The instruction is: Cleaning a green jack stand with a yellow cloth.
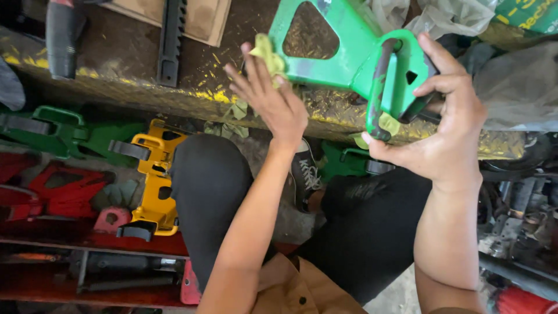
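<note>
Across the top of the view, from nine o'clock to three o'clock, runs the surface, a dark, worn slab whose near edge is flecked and smeared with yellow paint. On it toward twelve o'clock lies the green metal frame, glossy painted steel with a rounded triangular cutout and, at its two o'clock end, a blocky bracket carrying a dark grip bar with paint streaked over it.

Below, from five to seven o'clock, the person's knees in black trousers fill the middle, with an orange-tan shirt at the bottom edge. At eight o'clock on the floor sits a yellow metal frame of the same angular shape with black fittings; beyond it at nine o'clock lie red frames and another green frame. A black ribbed bar rests on the surface at eleven o'clock, beside a piece of brown card. Crumpled grey plastic sheeting bunches at two o'clock.

The right hand is closed around the bracket end of the green frame, thumb low, fingers curled over the top. The left hand is spread, fingers loosely apart, pressing a small yellow-green scrap, probably cloth or masking tape, though it is too crumpled to tell, against the frame's left corner at about eleven o'clock.
</note>
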